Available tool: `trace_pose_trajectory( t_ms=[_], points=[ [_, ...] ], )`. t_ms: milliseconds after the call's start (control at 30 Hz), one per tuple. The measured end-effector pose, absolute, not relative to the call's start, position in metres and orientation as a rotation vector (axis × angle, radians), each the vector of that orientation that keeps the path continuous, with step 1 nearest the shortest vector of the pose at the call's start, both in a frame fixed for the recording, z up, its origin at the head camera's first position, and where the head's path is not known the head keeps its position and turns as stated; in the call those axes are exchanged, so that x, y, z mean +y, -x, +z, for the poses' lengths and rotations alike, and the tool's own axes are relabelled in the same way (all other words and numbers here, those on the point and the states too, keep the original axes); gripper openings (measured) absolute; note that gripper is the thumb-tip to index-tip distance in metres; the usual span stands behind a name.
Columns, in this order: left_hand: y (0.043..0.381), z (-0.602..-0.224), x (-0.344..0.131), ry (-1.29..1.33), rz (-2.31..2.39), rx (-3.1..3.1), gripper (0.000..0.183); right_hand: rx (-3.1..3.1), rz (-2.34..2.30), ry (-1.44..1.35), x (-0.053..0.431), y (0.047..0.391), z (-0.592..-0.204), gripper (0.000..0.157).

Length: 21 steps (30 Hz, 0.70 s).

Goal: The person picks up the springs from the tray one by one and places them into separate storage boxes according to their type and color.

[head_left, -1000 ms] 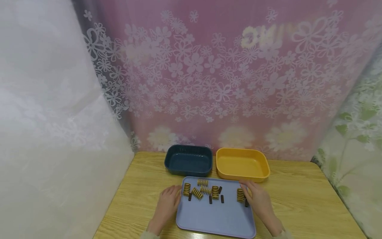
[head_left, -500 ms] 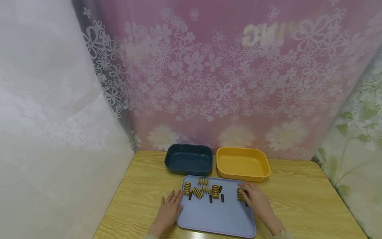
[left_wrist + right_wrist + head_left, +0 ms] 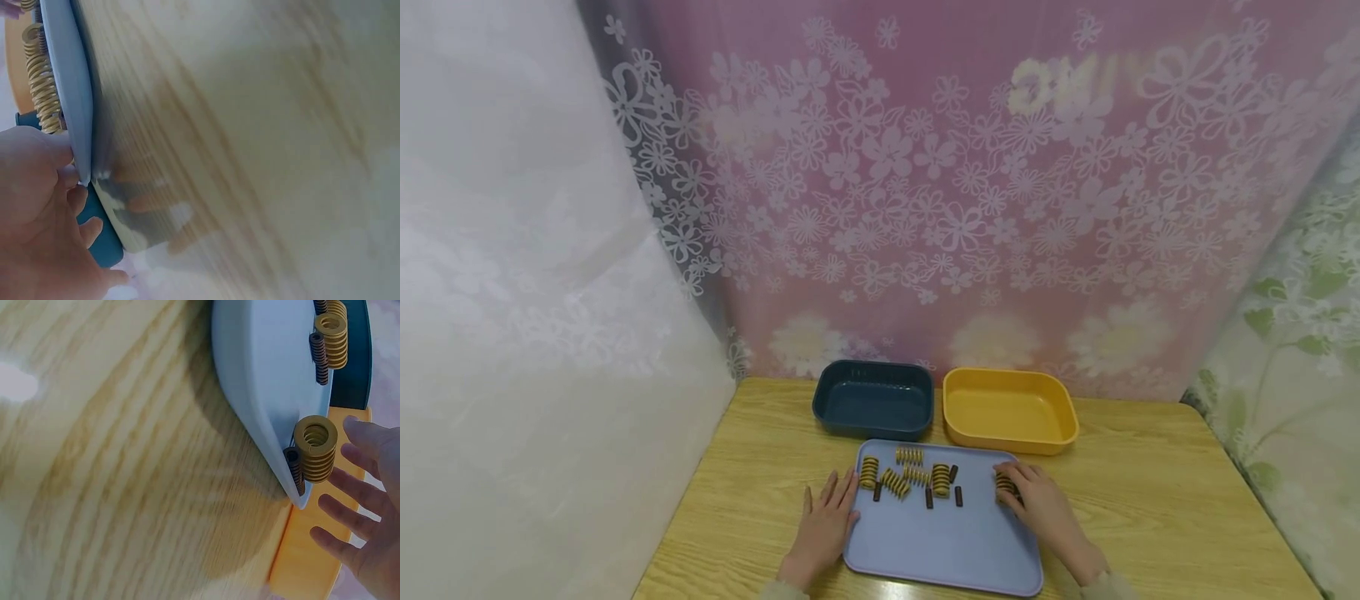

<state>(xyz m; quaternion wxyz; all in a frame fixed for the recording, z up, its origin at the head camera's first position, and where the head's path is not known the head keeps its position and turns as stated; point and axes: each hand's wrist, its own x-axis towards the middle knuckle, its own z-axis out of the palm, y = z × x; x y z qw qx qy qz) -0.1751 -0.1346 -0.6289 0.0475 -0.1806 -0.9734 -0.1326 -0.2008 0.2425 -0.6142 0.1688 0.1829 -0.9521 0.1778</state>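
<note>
A light blue tray (image 3: 940, 546) lies on the table with yellow-gold coil springs and small dark springs along its far half. My left hand (image 3: 822, 527) rests against the tray's left edge, fingers extended and spread. In the left wrist view, that hand (image 3: 37, 219) touches the tray corner near a gold spring (image 3: 42, 87). At the tray's right side, my right hand (image 3: 1047, 507) reaches over a thick gold spring (image 3: 1004, 483), partly covering it. The right wrist view has the hand (image 3: 375, 494) with fingers spread beside that upright spring (image 3: 317, 465); a dark spring (image 3: 293, 467) stands close by.
Behind the tray, a dark teal bin (image 3: 874, 429) and a yellow bin (image 3: 1011, 443) stand side by side on the wooden table (image 3: 1165, 500). A pink flowered curtain (image 3: 880, 250) hangs at the back, and pale sheeting (image 3: 550, 333) closes the left side.
The left hand's fingers have spread out along the tray's left edge. My right hand has shifted slightly left and down, covering more of the thick gold spring. The springs stay in place.
</note>
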Motion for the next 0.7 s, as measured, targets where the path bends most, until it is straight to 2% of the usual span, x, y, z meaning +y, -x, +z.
trace_pose_trajectory(
  t_ms=[433, 700],
  points=[
    [0.178, -0.638, -0.130, 0.559, -0.314, -2.895, 0.054, -2.746, 0.434, -0.504, 0.243, 0.200, -0.613, 0.050],
    [0.178, -0.639, -0.133, 0.560, -0.369, -2.938, 0.073, -2.749, 0.397, -0.497, 0.246, 0.201, -0.614, 0.053]
  ],
)
